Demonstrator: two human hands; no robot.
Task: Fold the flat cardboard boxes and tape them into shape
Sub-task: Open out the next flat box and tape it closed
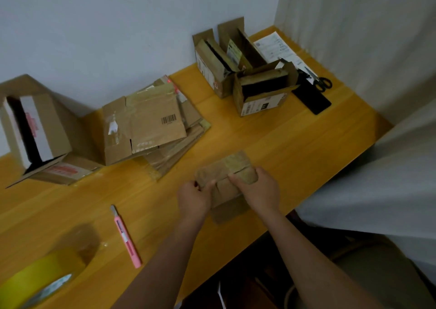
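A: Cardboard under both hands. Left hand (194, 194): fingers curled round the near-left edge of the small box (226, 181), thumb on its top. Right hand (259, 192): fingers bent over the right flap, index finger lying along the seam between the top flaps.

B: Box position?

A: On the orange table (271, 143), close to the near edge, roughly centre. Flaps folded down and closed on top; the picture is blurred there, so I cannot tell whether tape is on the seam.

B: Tools, nearest first?

A: Pink utility knife (126, 236) left of the hands, lying flat, blade end pointing away. Yellow tape roll (37, 278) at the near-left corner, on its side.

B: Stock?

A: Stack of flat boxes (151, 124) behind and to the left of the small box, top one showing a barcode. Large open box (35, 131) at far left, tipped on its side against the wall. Two formed boxes (243, 72) at the back right, flaps up, touching each other.

B: Beyond those?

A: Printed sheet (276, 46), scissors (320, 81) and a flat black object (311, 98) in the far-right corner. White curtain (377, 49) along the right side.
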